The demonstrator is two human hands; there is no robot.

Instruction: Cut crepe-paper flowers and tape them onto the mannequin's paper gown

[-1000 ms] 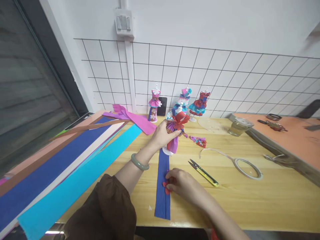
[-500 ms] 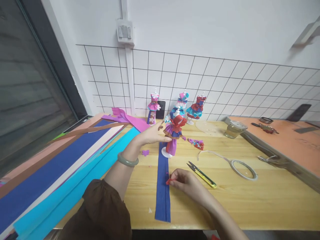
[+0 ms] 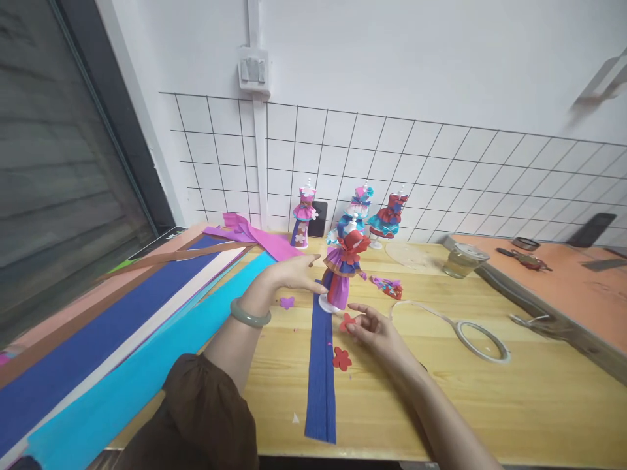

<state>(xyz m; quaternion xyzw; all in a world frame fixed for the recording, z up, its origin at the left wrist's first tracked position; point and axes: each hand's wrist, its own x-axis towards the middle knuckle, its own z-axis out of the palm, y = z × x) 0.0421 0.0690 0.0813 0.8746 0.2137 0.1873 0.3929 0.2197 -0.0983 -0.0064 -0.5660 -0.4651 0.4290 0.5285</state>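
Note:
My left hand [image 3: 298,274] is open beside a small dress-form doll [image 3: 345,261] in a red, orange and purple paper dress, thumb close to its skirt. Between the thumb and fingers of my right hand [image 3: 373,329] is a red paper flower [image 3: 347,322], just in front of the doll's white base. A second red paper flower [image 3: 341,359] lies on the table at the edge of a dark blue crepe paper strip [image 3: 321,378]. Left of the doll lies a purple paper cutout [image 3: 287,303]. My right forearm hides nearly all of the yellow snips.
Crepe paper strips [image 3: 147,333] in several colours cover the left side. Behind stand more dressed forms, one pink [image 3: 304,212] and one red [image 3: 389,215], near a phone [image 3: 319,219]. Rightward are a tape roll [image 3: 482,341], a lidded cup [image 3: 464,260] and an orange board [image 3: 548,281].
My right hand has moved up and right, toward the doll's base. One red flower now lies on the table near where that hand was. My left hand has drawn slightly away from the doll.

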